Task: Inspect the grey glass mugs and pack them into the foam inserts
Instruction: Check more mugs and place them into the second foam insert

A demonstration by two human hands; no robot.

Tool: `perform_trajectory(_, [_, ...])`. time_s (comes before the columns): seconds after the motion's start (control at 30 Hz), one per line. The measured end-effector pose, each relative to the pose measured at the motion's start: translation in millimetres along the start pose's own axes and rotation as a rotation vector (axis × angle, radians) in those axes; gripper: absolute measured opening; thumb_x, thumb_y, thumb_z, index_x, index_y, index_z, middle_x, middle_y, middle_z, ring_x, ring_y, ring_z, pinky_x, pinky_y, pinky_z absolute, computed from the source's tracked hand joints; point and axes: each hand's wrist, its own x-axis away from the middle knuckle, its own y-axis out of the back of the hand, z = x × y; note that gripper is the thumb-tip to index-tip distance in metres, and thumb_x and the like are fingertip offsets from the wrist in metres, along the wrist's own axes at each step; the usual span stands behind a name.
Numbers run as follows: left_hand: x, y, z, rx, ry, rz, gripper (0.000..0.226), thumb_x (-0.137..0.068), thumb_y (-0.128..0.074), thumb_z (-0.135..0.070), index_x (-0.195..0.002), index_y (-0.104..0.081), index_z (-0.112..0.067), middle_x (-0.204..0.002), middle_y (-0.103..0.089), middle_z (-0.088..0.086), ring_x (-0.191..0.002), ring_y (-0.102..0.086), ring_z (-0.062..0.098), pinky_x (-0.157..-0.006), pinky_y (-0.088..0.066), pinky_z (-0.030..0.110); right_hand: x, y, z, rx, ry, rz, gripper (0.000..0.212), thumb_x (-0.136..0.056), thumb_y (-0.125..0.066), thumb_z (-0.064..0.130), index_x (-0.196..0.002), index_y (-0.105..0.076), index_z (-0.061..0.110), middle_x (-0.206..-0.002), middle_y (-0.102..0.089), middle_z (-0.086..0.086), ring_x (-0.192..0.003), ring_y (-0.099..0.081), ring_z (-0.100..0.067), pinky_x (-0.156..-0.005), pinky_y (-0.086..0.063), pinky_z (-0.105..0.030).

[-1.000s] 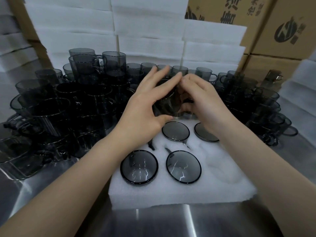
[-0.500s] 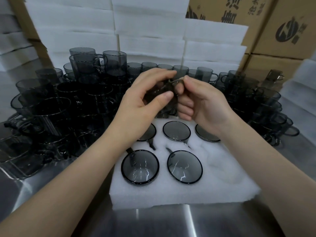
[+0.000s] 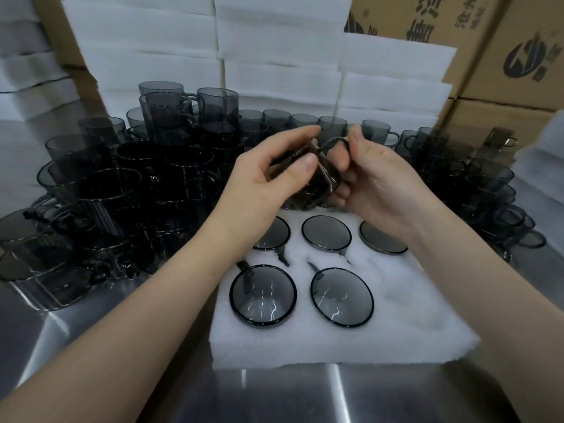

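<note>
A grey glass mug is held up between both hands, above the far edge of the foam insert and clear of it. Its body is gripped by the left hand, thumb on the near wall and fingers curled over the far side, while its handle is pinched by the thumb and fingers of the right hand. The mug is tilted on its side, presumably so that wall and handle can be checked against the light before packing; inspection is judged to be the step in hand.

Five mugs are seated in the insert, sunk to their rims with handles tucked into slots: three in the far row, the leftmost partly hidden by the left wrist, and two in the near row. The near right corner of the foam holds no mug; whether a pocket is cut there cannot be told.

Loose mugs are massed on the steel table to the left, behind and to the right. Foam sheets and cardboard cartons are stacked behind.
</note>
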Motion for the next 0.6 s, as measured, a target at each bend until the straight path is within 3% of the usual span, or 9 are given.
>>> perform_trajectory(0.13, [-0.4,-2.8,2.4,-0.321,-0.081,0.092,0.057,-0.081,-0.064,-0.024,-0.136,-0.051,-0.013,-0.129,-0.055,0.004,-0.123,-0.052,0.010,-0.109,-0.038,0.027,0.0,1.8,0.2,0.160,-0.040,-0.138,0.058,-0.074,-0.051,0.070,-0.042,-0.044,0.022,-0.054,-0.039,0.001,-0.062,-0.039,-0.024,-0.065,-0.037,-0.035])
perform_trajectory(0.23, [-1.7,-5.8,4.7,-0.390,-0.042,0.156,0.055,-0.080,-0.063,-0.032,-0.132,-0.050,-0.021,-0.128,-0.052,-0.003,-0.118,-0.051,0.001,-0.104,-0.039,0.018,0.2,2.4,-2.5,0.201,-0.026,-0.258,0.060,-0.081,-0.045,0.066,-0.041,-0.046,0.021,-0.058,-0.042,-0.004,-0.072,-0.044,-0.029,-0.075,-0.039,-0.040])
perform_trajectory(0.3, [-3.1,-6.6,5.7,-0.318,-0.018,0.144,0.046,-0.082,-0.061,-0.032,-0.124,-0.044,-0.024,-0.122,-0.053,-0.003,-0.113,-0.054,0.005,-0.101,-0.044,0.026,0.0,3.4,-2.1,0.102,0.050,-0.262,0.051,-0.087,-0.043,0.058,-0.057,-0.060,0.021,-0.066,-0.052,-0.004,-0.070,-0.054,-0.024,-0.071,-0.046,-0.035])
perform_trajectory(0.33, [-3.7,-6.3,6.1,-0.256,-0.011,0.126,0.043,-0.083,-0.060,-0.030,-0.121,-0.040,-0.023,-0.120,-0.053,-0.002,-0.111,-0.055,0.007,-0.100,-0.046,0.030,0.0,3.7,-1.4,0.074,0.094,-0.243,0.042,-0.091,-0.045,0.051,-0.074,-0.067,0.019,-0.078,-0.059,-0.008,-0.076,-0.057,-0.024,-0.072,-0.047,-0.036])
perform_trajectory(0.43, [-4.5,-4.0,5.7,-0.063,-0.019,0.062,0.039,-0.087,-0.058,-0.025,-0.118,-0.033,-0.020,-0.121,-0.053,0.005,-0.104,-0.059,0.002,-0.089,-0.051,0.025,2.0,5.6,0.7,0.078,0.074,-0.067,0.037,-0.093,-0.053,0.037,-0.122,-0.058,0.016,-0.110,-0.059,-0.015,-0.089,-0.055,-0.031,-0.071,-0.048,-0.040])
perform_trajectory(0.53, [-4.0,-2.3,5.9,0.053,-0.014,0.044,0.042,-0.086,-0.060,-0.019,-0.118,-0.033,-0.015,-0.119,-0.056,0.001,-0.099,-0.062,-0.002,-0.083,-0.050,0.017,5.2,6.4,1.0,0.050,-0.004,0.121,0.050,-0.088,-0.058,0.041,-0.132,-0.052,0.019,-0.107,-0.060,-0.011,-0.071,-0.059,-0.022,-0.059,-0.052,-0.029])
perform_trajectory(0.6, [-4.7,-0.8,7.9,0.079,0.009,0.056,0.046,-0.082,-0.065,-0.014,-0.117,-0.036,-0.013,-0.115,-0.059,0.001,-0.095,-0.065,0.002,-0.082,-0.051,0.020,6.2,5.3,1.5,0.025,0.023,0.110,0.056,-0.081,-0.066,0.040,-0.129,-0.053,0.015,-0.099,-0.062,-0.011,-0.064,-0.061,-0.021,-0.052,-0.051,-0.027])
